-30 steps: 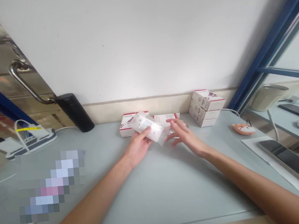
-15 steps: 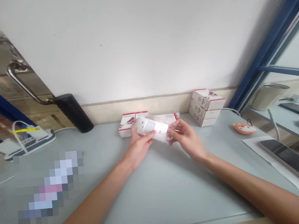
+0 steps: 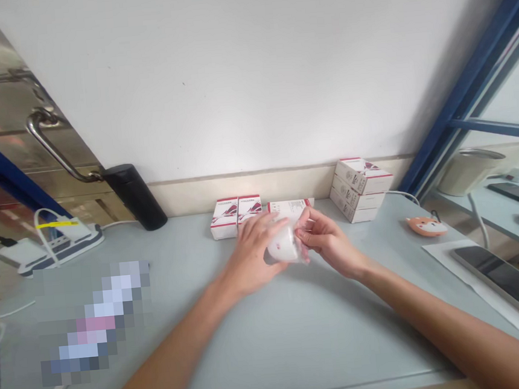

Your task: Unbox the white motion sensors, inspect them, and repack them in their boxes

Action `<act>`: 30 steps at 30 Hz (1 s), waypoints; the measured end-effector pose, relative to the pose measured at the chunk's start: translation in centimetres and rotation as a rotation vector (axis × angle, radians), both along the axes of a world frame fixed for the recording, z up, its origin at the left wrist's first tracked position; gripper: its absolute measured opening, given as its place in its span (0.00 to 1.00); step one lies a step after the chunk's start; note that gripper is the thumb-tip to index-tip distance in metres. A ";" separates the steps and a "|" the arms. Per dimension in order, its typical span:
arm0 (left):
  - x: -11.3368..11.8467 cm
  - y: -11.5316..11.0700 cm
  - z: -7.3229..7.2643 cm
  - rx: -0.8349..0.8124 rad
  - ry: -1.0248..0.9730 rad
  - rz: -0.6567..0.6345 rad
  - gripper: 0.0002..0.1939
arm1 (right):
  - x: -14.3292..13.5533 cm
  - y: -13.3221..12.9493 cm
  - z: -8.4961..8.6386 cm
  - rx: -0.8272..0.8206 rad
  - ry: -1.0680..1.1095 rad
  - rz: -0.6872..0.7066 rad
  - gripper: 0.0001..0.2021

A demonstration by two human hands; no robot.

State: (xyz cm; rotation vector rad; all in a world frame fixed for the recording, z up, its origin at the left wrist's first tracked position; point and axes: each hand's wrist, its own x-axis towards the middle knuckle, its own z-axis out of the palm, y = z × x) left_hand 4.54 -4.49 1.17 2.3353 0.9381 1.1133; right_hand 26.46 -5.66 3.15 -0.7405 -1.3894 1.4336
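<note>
A white motion sensor [image 3: 283, 245] in a clear plastic bag is held above the desk in the middle of the view. My left hand [image 3: 254, 249] is wrapped round it from the left, fingers over the top and thumb beneath, covering much of the sensor. Pinched between the thumb and fingers of my right hand [image 3: 321, 237] is the crumpled right end of the plastic bag [image 3: 302, 251]. Behind my hands stand small white and red boxes [image 3: 225, 217], and another white box [image 3: 291, 207] lies partly hidden by my fingers.
Several similar boxes are stacked [image 3: 359, 189] at the back right. A black bottle [image 3: 136, 197] and a power strip [image 3: 62, 251] are at the left, near a blurred-out item [image 3: 95, 318]. An orange animal-shaped case [image 3: 426, 226] and a dark tablet-like device [image 3: 506, 285] lie at the right.
My left hand has shifted from holding the sensor's left end to covering it from above. The sensor has turned, its right end now lower. My right hand still grips the bag end.
</note>
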 end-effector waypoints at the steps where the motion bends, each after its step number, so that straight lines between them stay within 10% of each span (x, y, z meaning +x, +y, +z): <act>1: 0.0 -0.1 0.1 -0.039 -0.019 -0.024 0.35 | 0.0 0.0 0.0 -0.005 -0.014 0.010 0.17; 18: 0.0 -0.6 0.2 -0.243 -0.074 0.117 0.34 | 0.2 0.0 -0.1 0.198 -0.367 -0.084 0.16; 30: 0.5 -1.1 1.9 -0.475 -0.163 -0.032 0.33 | -0.4 -0.1 -1.3 0.200 -0.280 -0.199 0.15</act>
